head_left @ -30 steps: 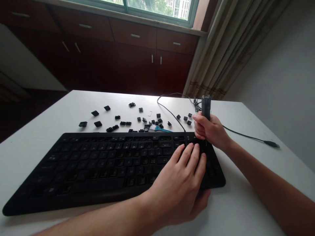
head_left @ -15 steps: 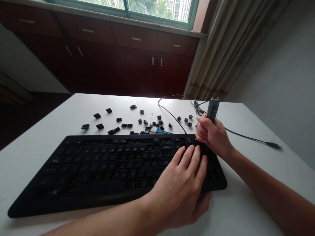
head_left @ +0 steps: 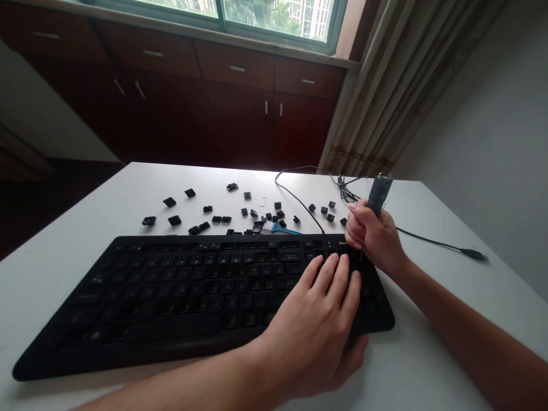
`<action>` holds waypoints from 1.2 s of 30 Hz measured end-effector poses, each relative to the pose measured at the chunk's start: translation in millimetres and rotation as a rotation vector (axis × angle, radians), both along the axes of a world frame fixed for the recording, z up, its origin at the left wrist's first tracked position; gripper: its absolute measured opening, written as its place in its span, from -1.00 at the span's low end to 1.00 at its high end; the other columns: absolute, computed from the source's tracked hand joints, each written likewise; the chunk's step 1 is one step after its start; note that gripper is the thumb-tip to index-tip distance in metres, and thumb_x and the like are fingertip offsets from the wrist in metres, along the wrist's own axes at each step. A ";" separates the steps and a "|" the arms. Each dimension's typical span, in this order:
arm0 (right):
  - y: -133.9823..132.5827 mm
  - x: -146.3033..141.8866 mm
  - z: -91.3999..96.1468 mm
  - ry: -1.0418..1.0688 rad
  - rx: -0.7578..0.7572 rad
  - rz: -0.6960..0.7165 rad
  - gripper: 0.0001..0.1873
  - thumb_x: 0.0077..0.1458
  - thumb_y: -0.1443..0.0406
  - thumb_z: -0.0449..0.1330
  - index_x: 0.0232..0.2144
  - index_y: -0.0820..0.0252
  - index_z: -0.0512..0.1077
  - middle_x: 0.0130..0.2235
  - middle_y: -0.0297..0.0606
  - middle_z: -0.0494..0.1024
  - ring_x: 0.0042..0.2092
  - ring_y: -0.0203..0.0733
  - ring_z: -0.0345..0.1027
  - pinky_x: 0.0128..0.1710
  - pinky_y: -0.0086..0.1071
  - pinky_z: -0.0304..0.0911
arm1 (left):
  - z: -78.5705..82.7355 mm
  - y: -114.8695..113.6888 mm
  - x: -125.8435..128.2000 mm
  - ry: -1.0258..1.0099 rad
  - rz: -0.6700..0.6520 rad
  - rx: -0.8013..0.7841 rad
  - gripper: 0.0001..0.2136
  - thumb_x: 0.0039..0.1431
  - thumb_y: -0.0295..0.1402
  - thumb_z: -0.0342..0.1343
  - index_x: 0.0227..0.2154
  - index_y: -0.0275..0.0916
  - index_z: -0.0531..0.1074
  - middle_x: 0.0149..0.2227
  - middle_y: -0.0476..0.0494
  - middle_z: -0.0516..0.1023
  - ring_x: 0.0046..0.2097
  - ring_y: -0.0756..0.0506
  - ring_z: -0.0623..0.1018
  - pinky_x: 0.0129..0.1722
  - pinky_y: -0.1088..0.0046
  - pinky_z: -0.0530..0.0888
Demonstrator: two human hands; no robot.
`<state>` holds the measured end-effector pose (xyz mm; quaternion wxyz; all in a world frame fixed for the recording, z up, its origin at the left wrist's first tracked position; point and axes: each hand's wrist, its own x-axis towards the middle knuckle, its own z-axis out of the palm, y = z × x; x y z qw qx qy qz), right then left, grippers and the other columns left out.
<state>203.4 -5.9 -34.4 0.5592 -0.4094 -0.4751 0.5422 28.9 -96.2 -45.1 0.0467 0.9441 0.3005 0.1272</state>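
Observation:
A black computer keyboard (head_left: pixel 171 297) lies on the white table, with many keycaps gone and bare switches showing. My left hand (head_left: pixel 314 322) grips its right part, fingers on top and thumb reaching under the front edge. Just above the keyboard's far right corner, my right hand (head_left: pixel 374 237) is shut around a dark grey keycap puller (head_left: pixel 379 194). The puller's thin wire tip (head_left: pixel 360 255) points down near the keys. Loose black keycaps (head_left: pixel 174 220) lie scattered behind the keyboard, and a small blue-handled brush (head_left: pixel 285 229) lies among them.
A black cable (head_left: pixel 295 200) loops behind the keyboard and runs right to a plug (head_left: pixel 474 254) on the white table (head_left: pixel 98 211). The table's far edge stands before dark wooden cabinets (head_left: pixel 214 114). A curtain (head_left: pixel 385 97) hangs at the right.
My right hand and the keycap puller have moved to the right and tilted further that way. My left hand stays on the keyboard.

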 end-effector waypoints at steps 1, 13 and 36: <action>-1.6 0.0 0.7 0.003 0.000 0.009 -0.63 0.21 0.25 0.25 -0.54 0.12 0.18 -0.65 -0.56 0.08 -0.67 -0.43 -0.09 -0.72 -0.50 0.01 | 0.1 0.0 0.1 0.002 0.000 -0.003 -0.37 0.44 -0.09 -0.25 0.37 -0.48 0.05 0.42 -0.49 0.04 0.44 -0.42 0.04 0.40 0.01 -0.04; -0.8 4.5 4.1 -0.001 -0.020 0.060 -0.61 0.24 0.28 0.20 -0.57 0.12 0.14 -0.64 -0.54 0.09 -0.65 -0.42 -0.11 -0.71 -0.48 -0.02 | 1.5 0.7 0.0 0.010 -0.004 -0.023 -0.37 0.44 -0.09 -0.25 0.37 -0.47 0.05 0.42 -0.48 0.03 0.43 -0.42 0.05 0.40 0.02 -0.05; -16.0 -4.5 -5.8 0.004 0.194 -0.157 -0.61 0.28 0.26 0.19 -0.54 0.11 0.14 -0.64 -0.55 0.11 -0.65 -0.40 -0.02 -0.66 -0.43 0.08 | 1.4 0.1 0.2 0.020 0.004 -0.013 -0.37 0.44 -0.09 -0.26 0.38 -0.47 0.05 0.43 -0.47 0.01 0.44 -0.42 0.04 0.41 0.01 -0.04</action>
